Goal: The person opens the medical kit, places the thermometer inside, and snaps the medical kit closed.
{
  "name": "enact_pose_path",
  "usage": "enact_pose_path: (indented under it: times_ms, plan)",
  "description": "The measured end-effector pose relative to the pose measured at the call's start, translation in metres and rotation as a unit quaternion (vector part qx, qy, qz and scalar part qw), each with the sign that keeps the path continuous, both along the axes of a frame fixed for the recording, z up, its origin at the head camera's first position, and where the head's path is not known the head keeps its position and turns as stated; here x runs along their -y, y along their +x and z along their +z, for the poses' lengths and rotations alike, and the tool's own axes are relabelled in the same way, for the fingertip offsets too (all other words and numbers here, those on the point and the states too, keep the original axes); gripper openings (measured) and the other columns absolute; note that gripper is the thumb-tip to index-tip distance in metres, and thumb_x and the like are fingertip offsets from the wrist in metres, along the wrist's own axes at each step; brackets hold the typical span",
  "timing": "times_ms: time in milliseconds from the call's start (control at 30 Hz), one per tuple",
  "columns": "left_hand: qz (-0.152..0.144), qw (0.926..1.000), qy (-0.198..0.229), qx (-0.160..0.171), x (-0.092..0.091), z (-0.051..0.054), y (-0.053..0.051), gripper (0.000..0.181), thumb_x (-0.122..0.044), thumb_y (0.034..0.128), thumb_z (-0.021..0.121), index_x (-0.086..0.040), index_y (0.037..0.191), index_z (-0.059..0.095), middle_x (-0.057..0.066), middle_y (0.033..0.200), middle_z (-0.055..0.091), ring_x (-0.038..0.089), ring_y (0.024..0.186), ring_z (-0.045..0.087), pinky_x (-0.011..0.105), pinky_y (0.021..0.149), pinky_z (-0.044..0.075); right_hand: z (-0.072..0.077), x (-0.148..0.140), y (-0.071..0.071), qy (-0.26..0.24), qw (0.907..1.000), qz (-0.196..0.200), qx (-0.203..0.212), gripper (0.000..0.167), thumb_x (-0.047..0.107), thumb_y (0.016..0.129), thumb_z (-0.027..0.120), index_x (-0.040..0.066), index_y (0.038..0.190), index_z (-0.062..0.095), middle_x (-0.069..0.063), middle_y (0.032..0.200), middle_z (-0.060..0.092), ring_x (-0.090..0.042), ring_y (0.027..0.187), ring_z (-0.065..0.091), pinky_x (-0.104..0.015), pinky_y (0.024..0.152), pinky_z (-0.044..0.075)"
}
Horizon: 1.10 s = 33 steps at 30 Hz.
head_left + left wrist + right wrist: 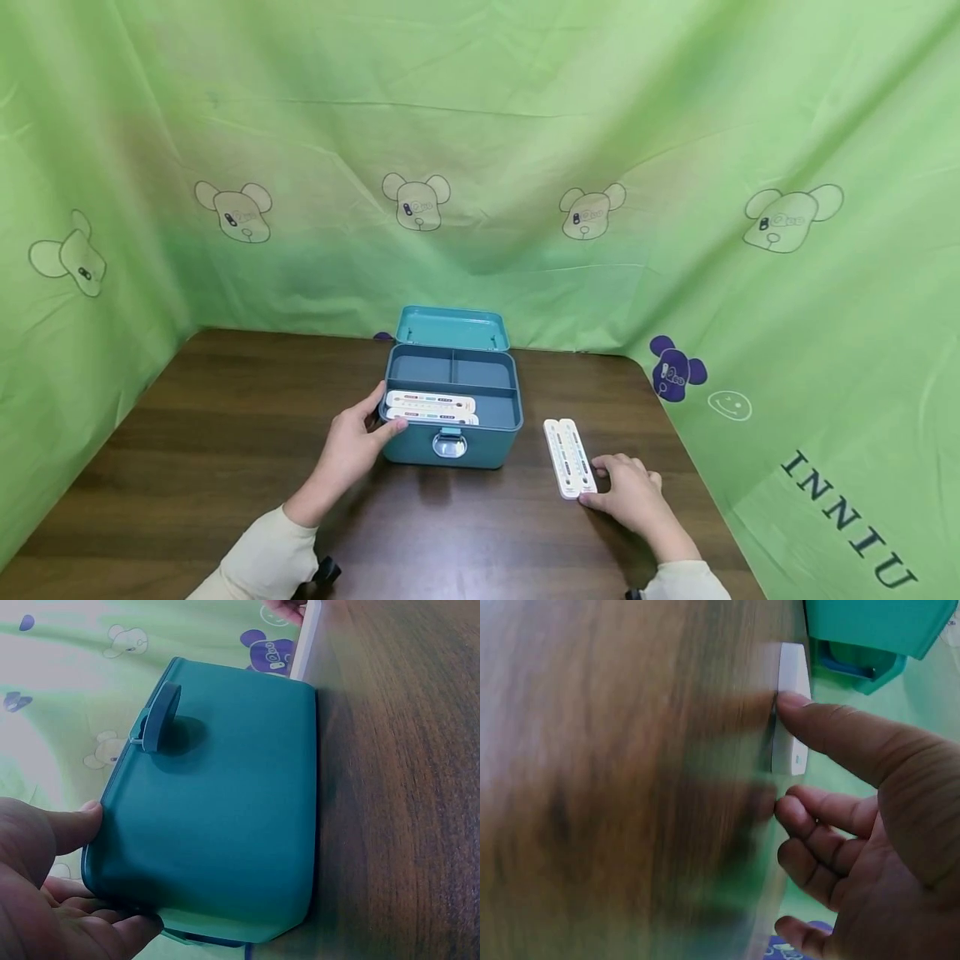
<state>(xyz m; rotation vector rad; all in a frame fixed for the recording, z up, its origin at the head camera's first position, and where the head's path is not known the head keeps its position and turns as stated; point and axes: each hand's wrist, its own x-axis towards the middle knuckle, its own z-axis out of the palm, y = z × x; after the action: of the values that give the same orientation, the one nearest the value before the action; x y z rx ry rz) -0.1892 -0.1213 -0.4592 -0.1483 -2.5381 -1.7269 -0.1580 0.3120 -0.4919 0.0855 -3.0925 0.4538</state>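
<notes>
A teal lidded box stands on the table with its lid raised at the back. My left hand grips its left side, thumb on the front rim and fingers round the corner. Inside the front compartment lie two white scale-printed strips that look like thermometers. Right of the box, two more such thermometers lie side by side on the table. My right hand touches their near end with the thumb. Its other fingers are loosely bent beside the right edge; whether the index finger touches is unclear.
The brown wooden table holds the box near its back edge. A green cloth with printed bear heads hangs behind and along both sides. A metal latch sits on the box's front. Dividers part the box's inside.
</notes>
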Motion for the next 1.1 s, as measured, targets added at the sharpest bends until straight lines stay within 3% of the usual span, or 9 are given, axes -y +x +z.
enact_pose_path:
  times_ms: [333, 533, 900, 1100]
  plan:
    - [0.0, 0.9999, -0.012, -0.001, 0.0, 0.0, -0.001, 0.075, -0.024, 0.0928, 0.078, -0.005, 0.155, 0.041, 0.015, 0.157, 0.046, 0.027, 0.14, 0.05, 0.044, 0.107, 0.049, 0.004, 0.009, 0.0, -0.013, 0.9973, -0.069, 0.023, 0.045, 0.041, 0.074, 0.088, 0.008, 0.101, 0.073, -0.002, 0.092, 0.075, -0.031, 0.093, 0.063, -0.058, 0.081, 0.037]
    - [-0.002, 0.9999, -0.013, 0.001, 0.0, 0.0, -0.001, 0.075, -0.023, 0.093, 0.078, -0.004, 0.156, 0.04, 0.015, 0.157, 0.045, 0.027, 0.14, 0.05, 0.044, 0.107, 0.049, 0.006, 0.014, 0.001, -0.022, 0.9939, -0.104, 0.028, 0.034, 0.032, 0.077, 0.082, 0.007, 0.097, 0.073, -0.005, 0.089, 0.074, -0.035, 0.092, 0.064, -0.059, 0.08, 0.038]
    - [-0.005, 0.9999, -0.015, 0.0, -0.001, 0.0, -0.001, 0.075, -0.024, 0.0932, 0.078, -0.004, 0.155, 0.041, 0.015, 0.157, 0.046, 0.027, 0.14, 0.05, 0.044, 0.107, 0.049, 0.008, 0.011, -0.001, -0.035, 0.988, -0.146, 0.037, 0.034, 0.03, 0.076, 0.078, 0.005, 0.098, 0.073, -0.013, 0.094, 0.074, -0.04, 0.093, 0.064, -0.063, 0.082, 0.038]
    - [0.0, 0.9999, -0.014, 0.001, -0.001, 0.002, 0.0, 0.076, -0.023, 0.0926, 0.079, -0.005, 0.155, 0.041, 0.015, 0.157, 0.046, 0.028, 0.14, 0.05, 0.044, 0.107, 0.049, 0.01, 0.009, -0.006, -0.097, 0.9761, -0.19, 0.044, 0.031, 0.029, 0.077, 0.075, 0.005, 0.097, 0.072, -0.015, 0.095, 0.073, -0.038, 0.091, 0.065, -0.065, 0.084, 0.037]
